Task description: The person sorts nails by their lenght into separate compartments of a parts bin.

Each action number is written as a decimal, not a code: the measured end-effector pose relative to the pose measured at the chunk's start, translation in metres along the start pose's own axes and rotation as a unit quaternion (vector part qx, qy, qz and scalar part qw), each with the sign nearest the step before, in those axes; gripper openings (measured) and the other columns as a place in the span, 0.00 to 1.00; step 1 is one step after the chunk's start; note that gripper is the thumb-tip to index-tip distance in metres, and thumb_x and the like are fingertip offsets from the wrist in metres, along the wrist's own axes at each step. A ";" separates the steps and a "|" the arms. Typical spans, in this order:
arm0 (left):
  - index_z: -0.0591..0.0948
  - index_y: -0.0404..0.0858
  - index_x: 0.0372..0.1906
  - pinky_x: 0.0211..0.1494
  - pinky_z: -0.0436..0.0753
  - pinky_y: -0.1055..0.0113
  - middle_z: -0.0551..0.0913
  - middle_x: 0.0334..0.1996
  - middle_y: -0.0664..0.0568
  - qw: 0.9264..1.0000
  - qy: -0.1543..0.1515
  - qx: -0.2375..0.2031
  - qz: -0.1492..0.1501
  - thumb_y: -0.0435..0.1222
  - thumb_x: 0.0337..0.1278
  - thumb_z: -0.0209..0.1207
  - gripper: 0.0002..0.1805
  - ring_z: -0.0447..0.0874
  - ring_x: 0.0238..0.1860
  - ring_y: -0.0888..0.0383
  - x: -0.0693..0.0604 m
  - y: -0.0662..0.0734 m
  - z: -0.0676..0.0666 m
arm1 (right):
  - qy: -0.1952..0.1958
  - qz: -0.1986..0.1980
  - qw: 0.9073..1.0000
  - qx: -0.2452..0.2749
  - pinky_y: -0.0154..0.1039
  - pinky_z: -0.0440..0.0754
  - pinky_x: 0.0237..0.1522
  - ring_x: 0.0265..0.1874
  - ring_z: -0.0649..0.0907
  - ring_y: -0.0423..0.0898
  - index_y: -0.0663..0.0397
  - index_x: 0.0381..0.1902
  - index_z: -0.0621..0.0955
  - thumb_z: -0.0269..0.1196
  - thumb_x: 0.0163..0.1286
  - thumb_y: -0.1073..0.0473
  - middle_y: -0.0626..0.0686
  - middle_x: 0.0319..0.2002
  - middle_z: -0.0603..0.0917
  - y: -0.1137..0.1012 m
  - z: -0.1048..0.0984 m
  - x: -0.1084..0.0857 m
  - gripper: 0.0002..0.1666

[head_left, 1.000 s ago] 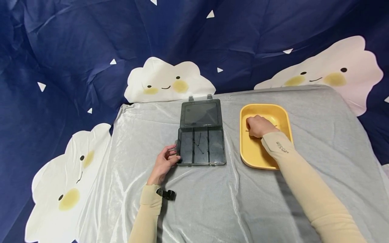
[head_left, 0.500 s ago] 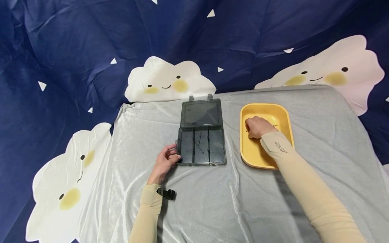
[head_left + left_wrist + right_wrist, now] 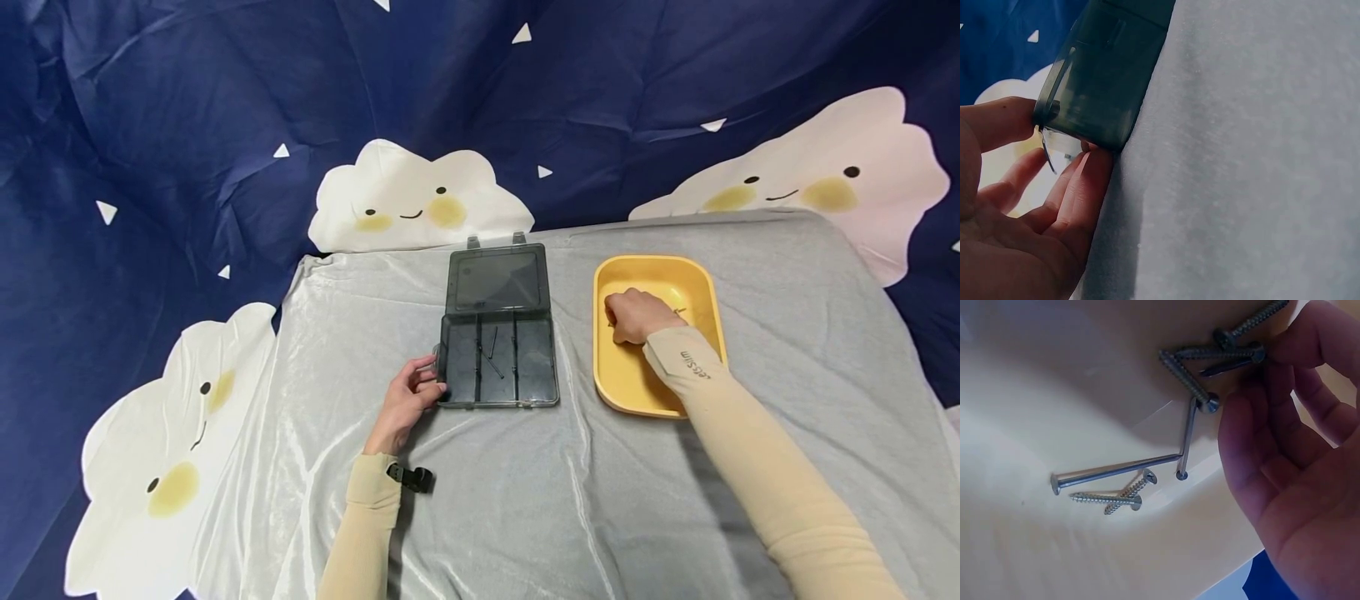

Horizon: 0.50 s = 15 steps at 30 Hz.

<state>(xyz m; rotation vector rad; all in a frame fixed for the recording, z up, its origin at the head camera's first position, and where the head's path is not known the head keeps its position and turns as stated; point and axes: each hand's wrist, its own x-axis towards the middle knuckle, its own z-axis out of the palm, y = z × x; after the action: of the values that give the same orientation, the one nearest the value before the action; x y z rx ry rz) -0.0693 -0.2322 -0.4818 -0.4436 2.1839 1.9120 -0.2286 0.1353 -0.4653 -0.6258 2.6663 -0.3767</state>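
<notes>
My left hand (image 3: 405, 408) grips the near left corner of a dark clear plastic compartment box (image 3: 534, 358), its thumb and fingers on the box's side. The box's lid (image 3: 497, 281) lies back, and two nails (image 3: 491, 343) lie in the middle compartment. My right hand (image 3: 641, 315) is down inside a yellow basin (image 3: 630, 396). In the right wrist view its curled fingers pinch a dark nail (image 3: 1227, 366), whose head is hidden. Around it lie several screws (image 3: 1185, 380). A long nail (image 3: 1116, 470) and a shorter-looking nail (image 3: 1189, 434) lie farther left.
A grey cloth (image 3: 495, 483) covers the table under the box and basin. Behind hangs a dark blue curtain (image 3: 450, 75) with white clouds. A black strap device (image 3: 411, 478) sits on the left wrist.
Both hands stay almost in place. The right hand's fingers shift very slightly in the basin. The box and the nails in it have not moved.
</notes>
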 end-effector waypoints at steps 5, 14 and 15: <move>0.69 0.37 0.68 0.41 0.80 0.65 0.74 0.57 0.35 1.000 -0.004 0.004 -0.010 0.26 0.56 0.61 0.32 0.79 0.40 0.65 -0.001 0.003 0.000 | 0.002 0.000 1.000 0.002 0.40 0.69 0.28 0.27 0.75 0.49 0.53 0.25 0.75 0.62 0.44 0.70 0.52 0.25 0.76 0.003 -0.001 0.000 0.10; 0.69 0.42 0.68 0.39 0.79 0.66 0.74 0.58 0.37 1.000 0.003 0.005 -0.008 0.27 0.56 0.62 0.33 0.79 0.40 0.66 0.013 -0.020 -0.004 | 0.018 0.007 1.000 0.013 0.40 0.68 0.28 0.28 0.75 0.49 0.52 0.26 0.75 0.63 0.44 0.67 0.51 0.25 0.76 0.005 -0.003 -0.001 0.10; 0.70 0.42 0.68 0.39 0.78 0.67 0.74 0.58 0.37 1.000 0.005 0.006 -0.007 0.28 0.56 0.62 0.32 0.79 0.40 0.66 0.013 -0.021 -0.004 | 0.020 0.006 1.000 0.015 0.40 0.67 0.28 0.28 0.75 0.49 0.52 0.26 0.75 0.63 0.44 0.67 0.51 0.25 0.75 0.005 -0.003 -0.001 0.10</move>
<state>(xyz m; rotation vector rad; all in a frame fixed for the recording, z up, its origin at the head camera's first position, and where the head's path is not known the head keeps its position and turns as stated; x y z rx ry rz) -0.0740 -0.2398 -0.5051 -0.4669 2.1922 1.8927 -0.2303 0.1407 -0.4637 -0.6000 2.6952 -0.4309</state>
